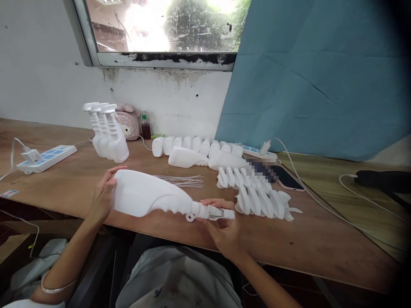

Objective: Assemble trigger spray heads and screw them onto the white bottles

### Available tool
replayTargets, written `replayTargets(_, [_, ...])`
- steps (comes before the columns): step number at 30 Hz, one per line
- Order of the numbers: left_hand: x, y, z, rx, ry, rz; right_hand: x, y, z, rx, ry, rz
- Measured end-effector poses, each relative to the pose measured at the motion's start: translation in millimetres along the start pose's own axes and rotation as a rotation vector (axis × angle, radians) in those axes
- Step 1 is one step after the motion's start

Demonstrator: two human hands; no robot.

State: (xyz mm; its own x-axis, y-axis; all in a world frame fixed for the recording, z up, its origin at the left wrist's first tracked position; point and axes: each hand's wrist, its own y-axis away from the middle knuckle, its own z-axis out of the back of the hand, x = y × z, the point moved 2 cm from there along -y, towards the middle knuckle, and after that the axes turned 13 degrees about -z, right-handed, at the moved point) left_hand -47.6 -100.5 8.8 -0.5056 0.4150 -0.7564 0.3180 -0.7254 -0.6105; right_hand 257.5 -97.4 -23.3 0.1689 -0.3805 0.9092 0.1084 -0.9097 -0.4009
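A white plastic spray bottle [144, 194] lies sideways in the air just above the table's front edge. Its broad base rests in my left hand [104, 192], fingers wrapped round it. At the neck end, my right hand [224, 233] is closed on a white sprayer head [213, 211] that meets the bottle's neck; whether it is screwed tight I cannot tell. A small white ring-shaped piece [190, 217] shows just below the neck. Behind the bottle lie several thin clear tubes [183, 181]. Right of my right hand are rows of white curved plastic parts [261, 201].
Three white spray bottles with heads [111, 132] stand at the back left, near a pink bag [130, 124] and a small dark bottle [146, 128]. Several white bottles [192, 156] lie at the back. Power strips [48, 158], cables and a phone [289, 177] flank the work area.
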Motion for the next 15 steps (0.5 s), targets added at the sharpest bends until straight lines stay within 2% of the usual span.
replayTargets(6, [-2, 1, -1, 0.001, 0.112, 0.026, 1, 1, -1, 0.034, 0.012, -0.008])
replayTargets(10, [-6, 4, -2, 0.015, 0.113, 0.016, -1, 2, -2, 0.074, 0.045, -0.035])
replayTargets(15, [-16, 10, -4, -0.038, 0.057, -0.087, -10, 3, 5, 0.008, 0.099, -0.186])
